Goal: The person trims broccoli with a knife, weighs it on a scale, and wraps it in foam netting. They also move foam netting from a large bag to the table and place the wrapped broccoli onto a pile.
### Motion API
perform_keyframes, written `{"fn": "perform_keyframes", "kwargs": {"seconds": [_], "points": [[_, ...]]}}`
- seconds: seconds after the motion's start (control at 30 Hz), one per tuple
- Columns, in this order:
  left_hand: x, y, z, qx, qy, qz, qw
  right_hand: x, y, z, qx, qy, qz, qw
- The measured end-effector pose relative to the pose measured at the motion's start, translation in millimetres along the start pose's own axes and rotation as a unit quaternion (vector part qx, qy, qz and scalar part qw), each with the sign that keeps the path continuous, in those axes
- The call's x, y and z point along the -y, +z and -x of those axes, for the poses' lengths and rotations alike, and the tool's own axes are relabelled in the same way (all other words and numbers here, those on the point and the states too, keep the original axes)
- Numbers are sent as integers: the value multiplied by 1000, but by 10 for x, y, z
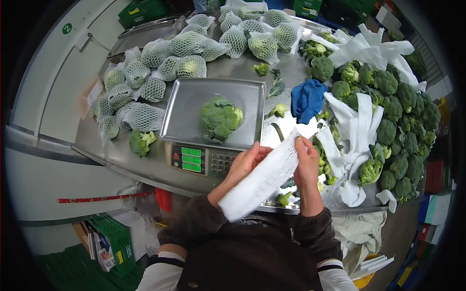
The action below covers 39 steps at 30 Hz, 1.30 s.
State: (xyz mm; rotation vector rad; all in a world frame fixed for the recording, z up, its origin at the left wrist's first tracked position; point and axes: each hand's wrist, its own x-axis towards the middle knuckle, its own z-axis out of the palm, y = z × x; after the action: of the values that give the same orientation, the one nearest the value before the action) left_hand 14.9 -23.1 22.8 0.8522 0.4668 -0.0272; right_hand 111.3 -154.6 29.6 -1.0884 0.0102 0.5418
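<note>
A white foam net sleeve (259, 182) hangs slanted between my hands. My right hand (307, 162) pinches its upper end. The fingers of my left hand (246, 165) are curled at the sleeve's left edge; their tips are partly hidden behind it. Beyond my hands, a broccoli head (219, 119) lies on the steel pan of a weighing scale (182, 97). The scale's green displays (191, 159) are lit, left of my left hand.
Net-wrapped heads (187, 68) cover the back left. Bare broccoli (398, 131) is piled at right, with loose white sleeves (361, 119) beside it. A blue cloth (307, 101) and small broccoli pieces lie behind my right hand. One unwrapped head (141, 142) sits left of the scale.
</note>
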Motion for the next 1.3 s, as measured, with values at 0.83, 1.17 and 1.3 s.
{"fn": "perform_keyframes", "kwargs": {"seconds": [0.83,1.17,1.3], "points": [[-571,-921,749,32,-37,141,989,-444,819,285,267,311,-23,912],[-772,-1495,52,-246,106,-131,954,-338,978,-337,158,-205,366,894],[-725,-1638,-248,-198,114,-28,973,-480,1192,-475,69,-255,399,878]]}}
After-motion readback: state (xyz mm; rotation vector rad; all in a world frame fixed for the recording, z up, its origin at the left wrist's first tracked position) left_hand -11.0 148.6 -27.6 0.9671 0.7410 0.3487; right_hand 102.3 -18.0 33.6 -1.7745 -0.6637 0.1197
